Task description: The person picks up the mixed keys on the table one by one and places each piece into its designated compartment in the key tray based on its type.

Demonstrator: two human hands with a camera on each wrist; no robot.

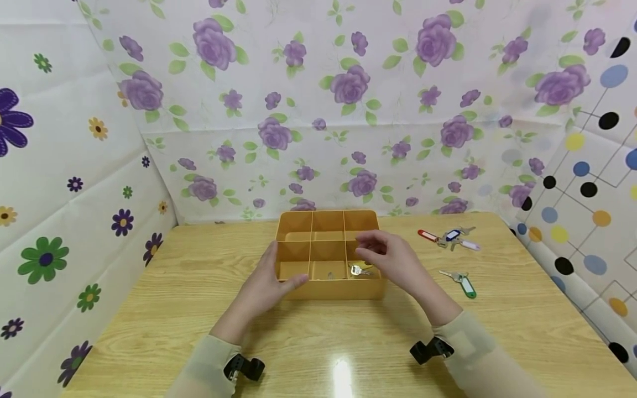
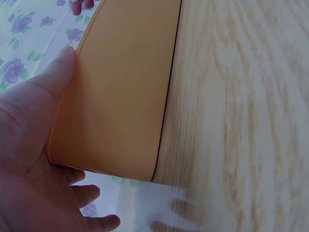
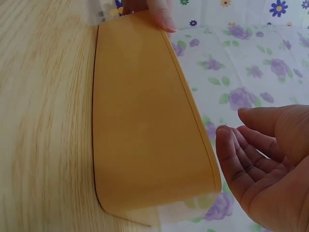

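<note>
A yellow-orange divided box [image 1: 332,289] stands on the table, with two rows of three compartments. My left hand [image 1: 266,282] holds its front left corner, thumb over the front rim and fingers along the left side. Over the front right compartment hovers my right hand [image 1: 390,258], its fingers loosely bent and nothing between them, as the right wrist view also shows. A silver key [image 1: 359,270] with a yellow tag lies in that compartment, just below the fingers. In the front middle compartment sits a small clear or silvery piece [image 1: 330,275], too small to make out.
Right of the box, a key with a green tag [image 1: 468,287] lies on the wooden table [image 1: 199,320]. Farther back is a group of keys with a red tag [image 1: 428,235], a blue tag [image 1: 453,235] and a pale purple tag [image 1: 470,245]. Flowered cloth [image 1: 318,166] hangs behind the table.
</note>
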